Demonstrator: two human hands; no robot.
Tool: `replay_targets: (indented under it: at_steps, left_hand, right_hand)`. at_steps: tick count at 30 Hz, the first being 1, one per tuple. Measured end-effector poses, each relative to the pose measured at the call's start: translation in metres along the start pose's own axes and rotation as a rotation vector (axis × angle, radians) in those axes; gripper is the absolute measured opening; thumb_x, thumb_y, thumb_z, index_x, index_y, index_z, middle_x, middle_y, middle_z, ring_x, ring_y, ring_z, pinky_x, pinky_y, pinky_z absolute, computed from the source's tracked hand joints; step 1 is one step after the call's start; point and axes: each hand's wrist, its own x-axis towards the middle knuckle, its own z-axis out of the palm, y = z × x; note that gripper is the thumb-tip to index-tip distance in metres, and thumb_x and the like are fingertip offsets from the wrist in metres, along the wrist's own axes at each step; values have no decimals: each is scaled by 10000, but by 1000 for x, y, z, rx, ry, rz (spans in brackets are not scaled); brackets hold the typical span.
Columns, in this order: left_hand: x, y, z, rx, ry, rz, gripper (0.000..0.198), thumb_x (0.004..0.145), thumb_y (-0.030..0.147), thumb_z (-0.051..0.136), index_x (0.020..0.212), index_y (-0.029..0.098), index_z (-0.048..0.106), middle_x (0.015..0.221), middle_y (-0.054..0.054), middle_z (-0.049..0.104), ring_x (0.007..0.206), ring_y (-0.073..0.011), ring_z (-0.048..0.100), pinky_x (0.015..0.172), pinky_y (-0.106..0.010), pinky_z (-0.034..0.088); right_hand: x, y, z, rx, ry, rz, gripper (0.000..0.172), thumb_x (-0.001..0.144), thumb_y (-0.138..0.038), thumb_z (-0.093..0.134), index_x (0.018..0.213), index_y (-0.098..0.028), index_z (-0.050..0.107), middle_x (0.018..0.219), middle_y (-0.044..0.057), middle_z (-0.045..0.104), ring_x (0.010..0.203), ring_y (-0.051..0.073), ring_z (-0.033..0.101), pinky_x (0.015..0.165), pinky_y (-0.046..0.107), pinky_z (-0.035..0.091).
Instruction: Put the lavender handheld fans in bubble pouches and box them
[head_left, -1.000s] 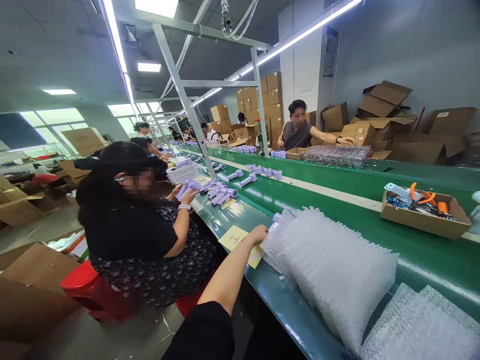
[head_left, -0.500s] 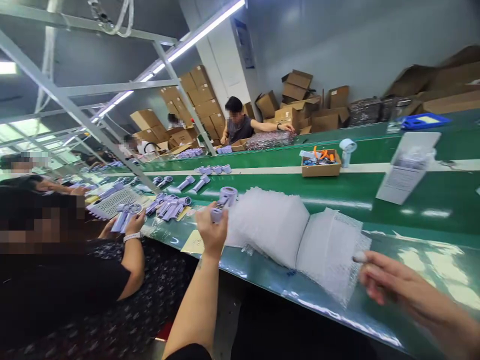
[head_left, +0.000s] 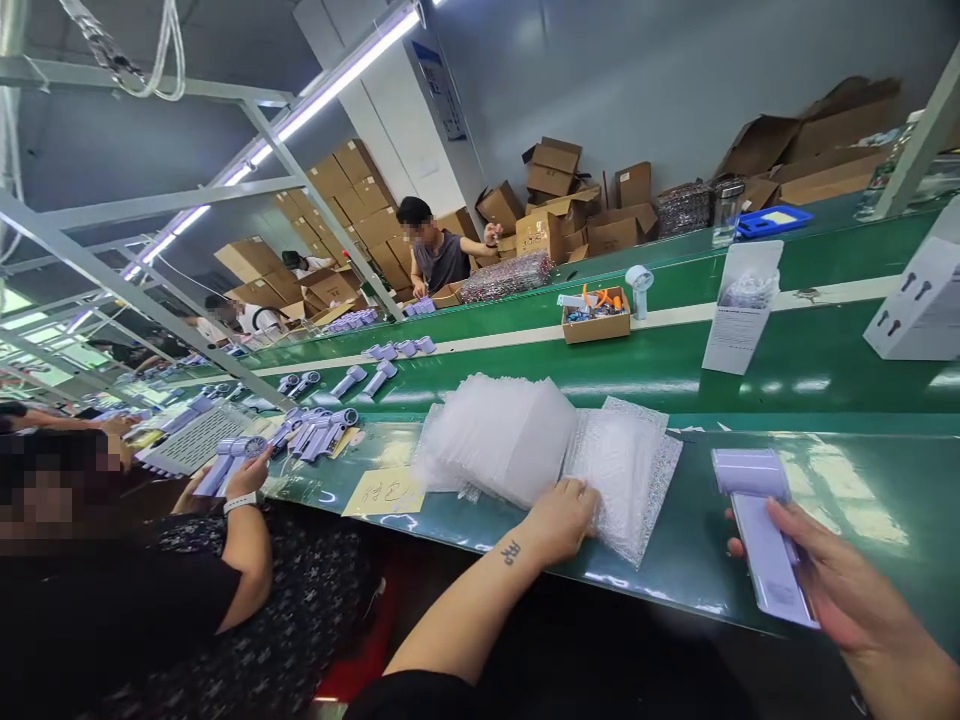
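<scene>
My right hand point(head_left: 840, 575) grips a lilac handheld fan point(head_left: 769, 545) by its handle, its round head pointing up and to the left. The fan is above the bench's right part. Two stacks of white bubble wrap bags lie in front of me: a thick stack point(head_left: 502, 435) and a thinner one point(head_left: 619, 470) to its right. My left hand point(head_left: 562, 515) rests with curled fingers on the near edge where the two stacks meet, closed on a bag there. Its fingertips are partly hidden.
A handwritten yellow note point(head_left: 384, 491) lies left of the bags. Farther left, a co-worker's hand point(head_left: 247, 475) holds a lilac fan beside several more fans point(head_left: 322, 432). Across the line stand a small carton point(head_left: 596, 328), a light-coloured fan point(head_left: 639, 285) and a white box point(head_left: 742, 310).
The fan that was in my left hand is now in my right hand. My left hand has moved right and down onto the bags. The view has shifted right.
</scene>
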Motion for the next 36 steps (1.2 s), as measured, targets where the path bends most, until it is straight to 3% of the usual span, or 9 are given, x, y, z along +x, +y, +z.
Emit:
replay_targets:
  at_steps: [5,10,14,18,21,23,26,29,36]
  left_hand:
    - [5,-19,17,-331,-42,-135,265,866,213,511,1106,173,615,1046,-91,655,970,-205,598,868,-312,459]
    - [16,-25,7,-704,-62,-270,203,798,261,615,934,154,721,921,-51,716,878,-184,633,795,-256,451]
    - [20,-29,-1,-867,-158,-291,209,785,256,597,904,154,734,842,-23,718,801,-166,620,721,-244,431]
    - [29,-14,-6,-950,7,-410,220,738,319,642,834,141,726,772,-32,697,745,-164,598,673,-251,424]
    - [36,4,-7,-1002,145,-276,171,719,290,637,780,150,715,764,-30,684,742,-154,584,694,-253,422]
    - [38,12,-7,-1106,142,-184,151,715,242,595,760,150,706,738,-22,665,718,-136,563,684,-245,412]
    - [40,14,-7,-1354,130,-276,150,676,255,594,707,127,665,594,5,569,573,-96,471,576,-226,359]
    - [39,11,-10,-1502,178,-365,184,644,299,634,689,122,619,541,34,491,503,-66,376,520,-215,296]
    - [38,12,-26,-1191,203,-175,109,749,237,559,739,145,615,687,2,586,681,-116,508,669,-234,395]
  right_hand:
    - [-4,14,-5,-20,-94,52,579,590,-233,814,1117,-237,575,850,44,711,645,195,673,609,291,606]
    - [-7,33,7,2,-267,61,501,639,-263,788,1096,-230,584,842,38,676,673,186,648,591,293,580]
    - [-15,39,15,25,-461,85,618,647,-280,781,1211,-261,528,862,24,643,649,157,609,559,287,550]
    - [-18,46,27,-23,-646,115,802,607,-317,793,1319,-278,427,958,47,629,601,135,574,541,300,531]
    - [-14,49,40,-69,-627,97,889,615,-314,784,1375,-324,323,974,35,621,607,136,581,524,287,520]
    - [-8,48,46,-101,-604,86,803,660,-323,757,1356,-297,358,885,26,625,635,151,600,531,273,516]
    - [-1,41,48,-131,-575,98,583,723,-324,716,1249,-236,479,832,33,627,645,148,604,543,262,518]
    - [0,35,46,-152,-493,97,530,749,-300,705,1228,-252,482,886,27,629,627,134,598,524,261,525]
    - [-13,29,51,-195,-361,19,816,697,-314,751,1376,-341,300,957,16,623,783,214,650,506,291,556]
